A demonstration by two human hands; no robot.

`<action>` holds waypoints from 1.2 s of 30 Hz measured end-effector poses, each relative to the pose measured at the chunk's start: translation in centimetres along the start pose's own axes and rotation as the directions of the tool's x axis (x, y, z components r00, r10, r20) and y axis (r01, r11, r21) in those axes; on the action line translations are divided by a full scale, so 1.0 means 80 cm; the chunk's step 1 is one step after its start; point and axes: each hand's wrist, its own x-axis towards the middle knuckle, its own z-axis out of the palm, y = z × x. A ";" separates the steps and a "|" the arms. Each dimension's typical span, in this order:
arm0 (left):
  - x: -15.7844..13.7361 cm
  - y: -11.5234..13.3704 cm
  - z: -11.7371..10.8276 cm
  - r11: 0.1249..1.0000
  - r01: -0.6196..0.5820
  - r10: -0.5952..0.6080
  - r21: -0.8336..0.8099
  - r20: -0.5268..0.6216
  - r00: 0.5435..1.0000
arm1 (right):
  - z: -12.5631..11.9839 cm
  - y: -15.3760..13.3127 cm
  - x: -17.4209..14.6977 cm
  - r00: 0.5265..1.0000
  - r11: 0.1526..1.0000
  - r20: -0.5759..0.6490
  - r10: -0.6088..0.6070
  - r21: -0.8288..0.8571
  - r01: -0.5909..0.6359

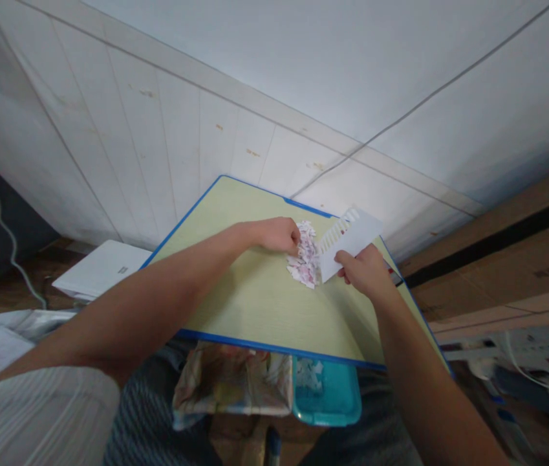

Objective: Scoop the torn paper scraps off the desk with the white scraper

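A loose pile of small white and pinkish paper pieces (307, 259) lies on the pale yellow tabletop (255, 301). My left hand (278, 234) is closed at the pile's left edge, fingertips curled down; whatever they may pinch is hidden. Just right of the pile, my right hand (364, 266) grips a white card (359, 234) between thumb and fingers. This card is tilted above the table, and a row of pale strips runs along its upper left side. Partly covered by the right wrist, a dark flat object (394, 275) sits near the table's right edge.
Blue trim borders the table, whose far side meets a white panelled wall (177, 123). Below its front edge are a teal bin (327, 411) with white scraps and a patterned cloth (235, 382). Cardboard boxes (507, 278) stand at right, a white box (102, 268) at left.
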 end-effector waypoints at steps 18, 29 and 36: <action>0.008 -0.090 -0.003 0.748 0.496 -0.225 0.441 -0.534 0.815 | 0.070 0.081 -0.011 0.949 0.810 -0.115 0.292 0.558 -0.181; 0.004 -0.091 -0.010 0.699 0.547 -0.265 0.461 -0.542 0.797 | 0.063 0.054 -0.025 0.905 0.825 -0.415 0.090 0.540 0.166; 0.003 -0.085 -0.007 0.690 0.538 -0.259 0.485 -0.529 0.808 | 0.054 0.037 -0.023 0.934 0.799 -0.337 0.124 0.592 0.108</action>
